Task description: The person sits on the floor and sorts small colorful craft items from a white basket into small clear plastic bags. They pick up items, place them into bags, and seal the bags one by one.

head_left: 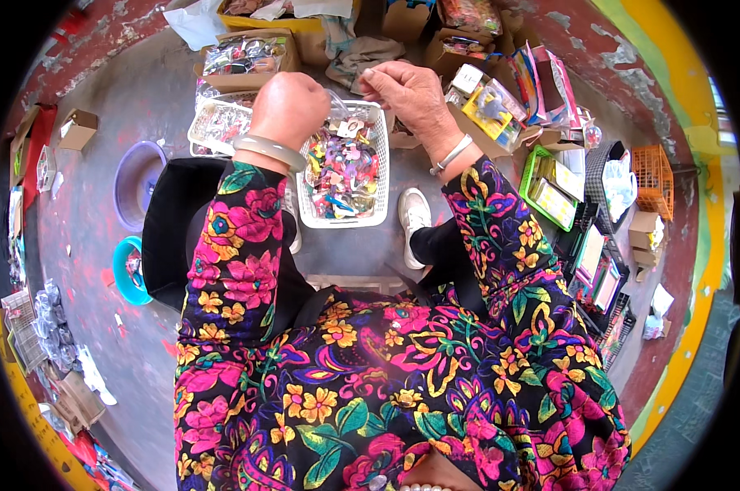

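Note:
Both of my hands are raised above a white plastic basket (342,222) full of small, brightly coloured trinkets (343,168). My left hand (291,106), with a pale bangle at its wrist, is closed with its back turned up. A bit of clear, filmy material (336,104) shows beside its fingers, and the rest is hidden. Across a small gap, my right hand (409,96) has thumb and forefinger pinched together. Whatever is in that pinch is too small to make out.
Left of the basket stands another white basket (195,131) with clear packets. Cartons of packaged goods (254,78) line the far side. A green basket (527,173) and an orange crate (653,176) stand right; purple (123,186) and teal basins (121,274) sit left.

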Available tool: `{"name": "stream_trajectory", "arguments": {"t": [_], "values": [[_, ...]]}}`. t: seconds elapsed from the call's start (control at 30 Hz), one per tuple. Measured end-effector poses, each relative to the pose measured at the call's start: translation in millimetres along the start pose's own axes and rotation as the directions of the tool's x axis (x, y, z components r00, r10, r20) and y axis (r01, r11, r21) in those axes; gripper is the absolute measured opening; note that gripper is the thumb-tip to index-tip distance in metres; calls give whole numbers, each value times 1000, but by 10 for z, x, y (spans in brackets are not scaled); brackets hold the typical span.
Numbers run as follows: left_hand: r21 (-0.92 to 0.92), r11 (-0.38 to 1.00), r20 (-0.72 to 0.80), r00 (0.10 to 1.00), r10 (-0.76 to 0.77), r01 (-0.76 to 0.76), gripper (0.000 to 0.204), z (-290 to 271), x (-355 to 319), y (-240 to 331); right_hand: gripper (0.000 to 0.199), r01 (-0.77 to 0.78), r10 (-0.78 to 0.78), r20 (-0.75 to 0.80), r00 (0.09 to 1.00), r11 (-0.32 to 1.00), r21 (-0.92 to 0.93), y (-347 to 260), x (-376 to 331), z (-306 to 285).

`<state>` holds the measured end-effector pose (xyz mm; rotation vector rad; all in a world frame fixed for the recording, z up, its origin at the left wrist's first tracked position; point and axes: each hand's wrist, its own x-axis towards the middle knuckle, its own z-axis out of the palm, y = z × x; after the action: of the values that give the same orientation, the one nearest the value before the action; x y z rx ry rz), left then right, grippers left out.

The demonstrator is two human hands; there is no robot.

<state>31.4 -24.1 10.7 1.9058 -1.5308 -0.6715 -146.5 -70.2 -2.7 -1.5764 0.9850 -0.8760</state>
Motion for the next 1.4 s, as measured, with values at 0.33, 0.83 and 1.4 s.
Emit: {"name": "stream_trajectory", "arguments": {"t": [0.33, 0.83, 1.4], "values": [[-33, 999, 4, 1000, 17, -17, 25, -77, -23, 152, 16, 323, 272, 451, 850, 406, -855, 1573, -448, 554], [24, 999, 1, 999, 42, -42, 25, -84, -107, 314, 12, 519, 197, 558, 806, 218, -826, 2189, -876, 745], [-247, 939, 247, 953, -177, 239, 23, -138, -17, 269, 30, -70, 369, 176, 913, 565, -822, 1643, -146, 261]]}}
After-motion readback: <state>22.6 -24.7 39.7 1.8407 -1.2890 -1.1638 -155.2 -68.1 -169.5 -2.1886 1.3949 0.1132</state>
